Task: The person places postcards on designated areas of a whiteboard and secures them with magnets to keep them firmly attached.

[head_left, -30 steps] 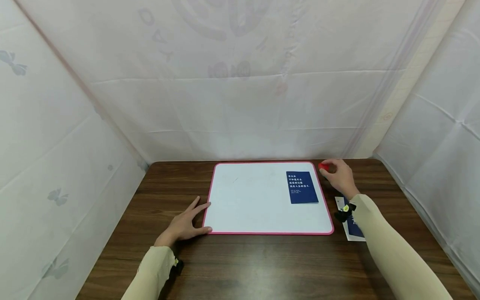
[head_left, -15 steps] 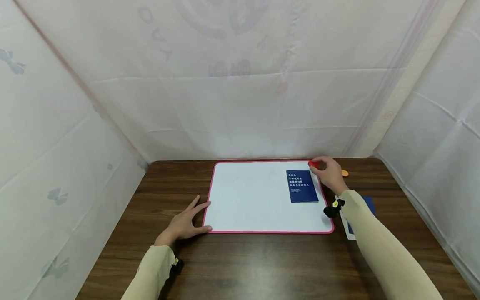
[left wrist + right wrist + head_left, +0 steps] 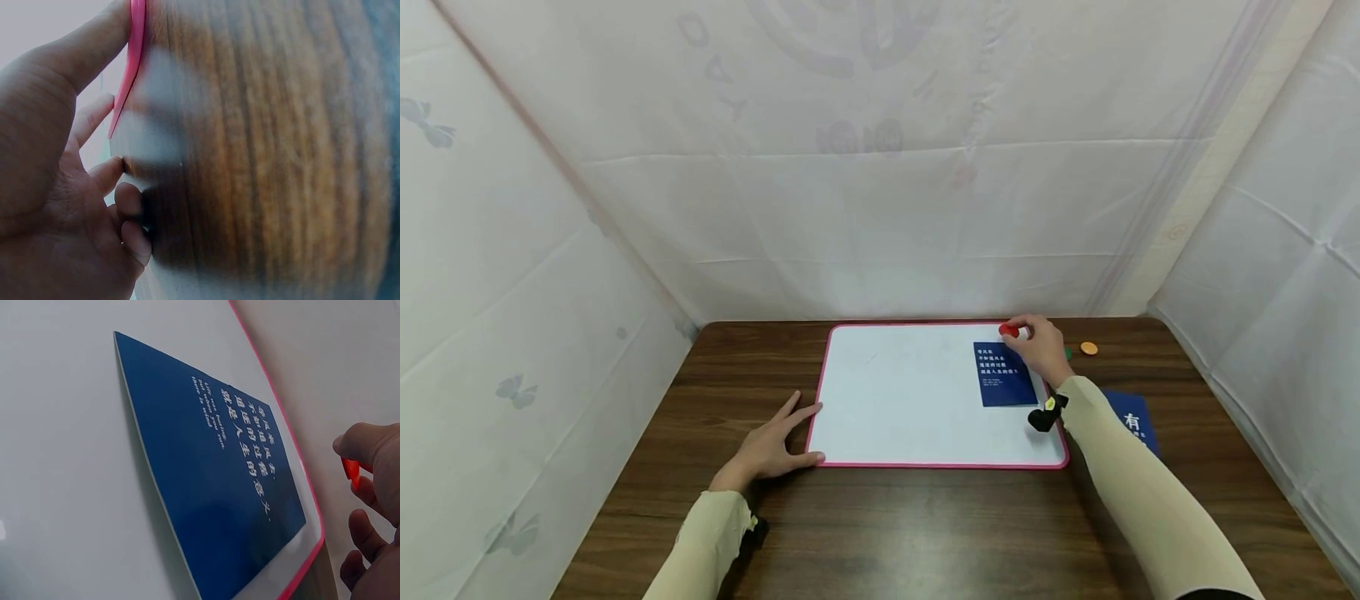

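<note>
The red magnet [image 3: 1009, 331] is pinched in the fingertips of the right hand [image 3: 1037, 348], right over the top edge of the blue card [image 3: 1003, 374]. The card lies flat on the white board [image 3: 910, 400], near the board's far right corner. From the right wrist view, only a small bit of the red magnet [image 3: 350, 470] shows between the thumb and one finger [image 3: 365, 442]; the other fingers are curled under it. It looks like the step in hand is bringing the magnet to the card. I cannot tell if the magnet already touches the card or is just above it. The next move would likely need a gentle set-down on the card's top edge, so the card does not slide. The left hand [image 3: 771, 447] lies on the brown table [image 3: 887, 533] with its fingers straight and spread, and its fingertips touch the pink rim at the board's near left corner. An orange disc [image 3: 1088, 347] sits on the table past the right hand, and another blue card [image 3: 1133, 421] lies beside the right sleeve.
</note>
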